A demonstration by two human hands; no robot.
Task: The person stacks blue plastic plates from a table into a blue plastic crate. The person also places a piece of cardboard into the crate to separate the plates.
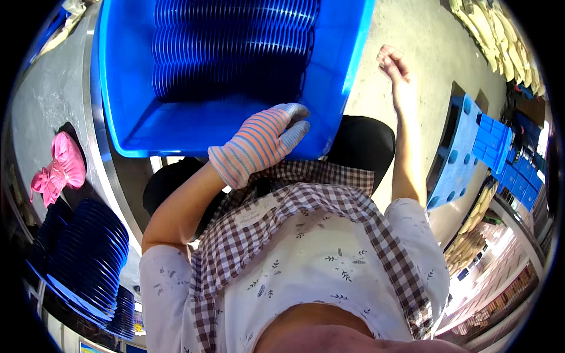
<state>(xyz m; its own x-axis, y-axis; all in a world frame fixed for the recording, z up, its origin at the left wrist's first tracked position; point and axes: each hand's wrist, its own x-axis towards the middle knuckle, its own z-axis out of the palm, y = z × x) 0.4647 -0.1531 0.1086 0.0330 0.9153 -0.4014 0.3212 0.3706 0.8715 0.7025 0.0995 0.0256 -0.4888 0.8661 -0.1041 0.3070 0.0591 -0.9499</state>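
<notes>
The blue plastic crate (235,76) occupies the upper centre of the view, tilted, with its open side facing the camera. Rows of stacked blue discs (232,50) fill its interior. Its lower wall is bare.

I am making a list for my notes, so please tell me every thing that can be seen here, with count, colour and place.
crate: one, blue, top centre, tilted
round lids in crate: many, dark blue, stacked in rows inside it
loose stack of lids: many, dark blue, lower left
pink glove: one, pink, left edge
pallet: one, blue, right
sacks: several, yellowish, upper right
apron: one, brown-white check, centre
left hand: striped glove, grip on the crate's near rim
right hand: bare, raised, holds nothing
</notes>
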